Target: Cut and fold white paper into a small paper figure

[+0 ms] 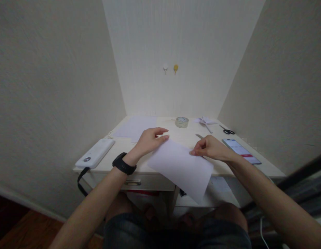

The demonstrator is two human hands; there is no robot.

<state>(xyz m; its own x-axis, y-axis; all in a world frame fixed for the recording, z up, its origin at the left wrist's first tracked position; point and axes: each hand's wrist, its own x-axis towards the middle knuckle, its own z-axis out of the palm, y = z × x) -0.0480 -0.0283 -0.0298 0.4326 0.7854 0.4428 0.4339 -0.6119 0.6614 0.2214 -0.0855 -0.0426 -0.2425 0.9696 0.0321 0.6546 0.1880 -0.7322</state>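
A plain white sheet of paper point(183, 167) is tilted over the front edge of the desk, its lower corner hanging past it. My right hand point(211, 148) pinches the sheet's upper right edge between thumb and fingers. At the upper left corner is my left hand point(151, 140), thumb and index finger apart, the thumb tip by the paper. A black watch point(123, 164) is on the left wrist. Behind my right hand, the tip of a grey blade-like thing point(199, 136) shows; the hand hides the rest.
More white paper point(136, 126) lies at the back left of the desk point(119, 147). Along the back are a roll of clear tape point(181, 122) and a paper pinwheel point(205, 121). Scissors point(228, 131) and a phone point(240, 151) lie right; a white device point(95, 153) sits left. Walls enclose the desk.
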